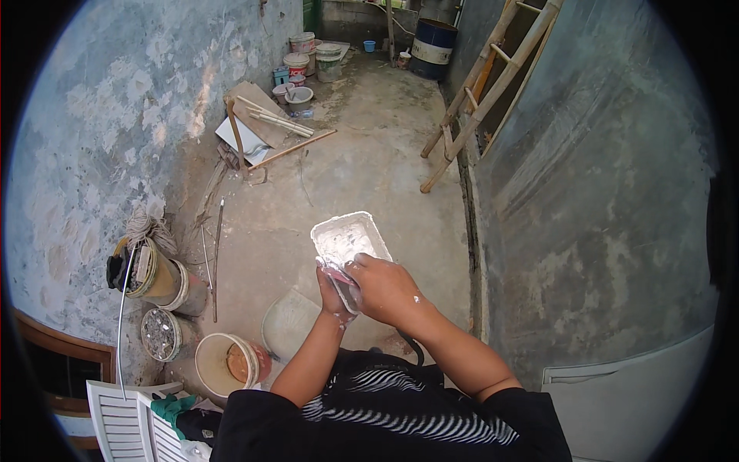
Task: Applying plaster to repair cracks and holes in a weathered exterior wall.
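In front of my body is a small rectangular tray (pixel 369 228) with rounded corners, its rim and inside smeared with white paste (pixel 339 240). At the tray's near left side is my left hand (pixel 331 294), closed round it and spotted with white. My right hand (pixel 385 288) reaches over the near end with fingers bent and closed. What those fingers grip is hidden behind the hand. A pinkish, flat-looking piece (pixel 340 276) shows between the two hands, too small to name. White flecks mark my right wrist.
Left of me stand an open cream bucket (pixel 206 368), a bucket of grey rubble (pixel 159 335), a bucket of tools (pixel 158 279) and a white plastic chair (pixel 123 431). A bamboo ladder (pixel 493 96) leans on the right wall. Farther off are paint pails (pixel 329 63) and a drum (pixel 433 50).
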Motion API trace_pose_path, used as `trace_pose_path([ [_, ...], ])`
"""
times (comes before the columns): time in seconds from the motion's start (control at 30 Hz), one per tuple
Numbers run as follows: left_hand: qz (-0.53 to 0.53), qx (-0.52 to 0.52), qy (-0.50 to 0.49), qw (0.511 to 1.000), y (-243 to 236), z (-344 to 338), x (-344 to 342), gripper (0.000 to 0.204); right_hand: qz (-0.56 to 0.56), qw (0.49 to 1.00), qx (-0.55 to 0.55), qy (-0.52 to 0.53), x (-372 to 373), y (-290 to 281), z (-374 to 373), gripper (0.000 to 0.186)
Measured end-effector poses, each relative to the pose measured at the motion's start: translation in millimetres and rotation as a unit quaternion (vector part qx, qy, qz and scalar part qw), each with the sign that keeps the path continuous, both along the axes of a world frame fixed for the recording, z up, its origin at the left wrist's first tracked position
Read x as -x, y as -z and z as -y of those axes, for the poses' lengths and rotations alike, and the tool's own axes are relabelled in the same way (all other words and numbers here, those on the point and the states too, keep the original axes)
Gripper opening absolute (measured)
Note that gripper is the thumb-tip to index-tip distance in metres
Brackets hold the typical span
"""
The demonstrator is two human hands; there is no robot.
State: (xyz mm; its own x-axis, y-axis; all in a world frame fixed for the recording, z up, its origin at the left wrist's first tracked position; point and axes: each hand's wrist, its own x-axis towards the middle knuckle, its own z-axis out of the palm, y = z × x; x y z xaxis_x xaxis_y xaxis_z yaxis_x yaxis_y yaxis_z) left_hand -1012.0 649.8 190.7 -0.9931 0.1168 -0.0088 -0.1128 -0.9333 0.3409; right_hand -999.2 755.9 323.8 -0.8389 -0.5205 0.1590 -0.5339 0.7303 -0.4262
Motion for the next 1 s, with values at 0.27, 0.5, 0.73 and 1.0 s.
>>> trace_pose_path([
  [0.27,-0.006,0.025,0.097,0.995,-2.8,-93.7,101.9,0.075,0.103,0.98,0.032,0.166,129.5,-23.5,-113.1,0.043],
  [0.5,-0.029,0.042,0.096,0.994,-1.5,-132.9,240.0,0.082,0.038,0.961,0.107,0.253,257.3,-17.4,-172.6,0.053],
  [0.73,-0.036,0.079,0.113,0.99,-23.2,-151.2,399.9,0.082,0.065,0.926,0.299,0.221,422.6,-19.2,-195.0,0.034],
  [1.0,-0.021,0.096,0.118,0.988,-20.9,-164.3,537.7,0.082,0.124,0.915,0.327,0.203,580.3,5.3,-215.1,0.034],
])
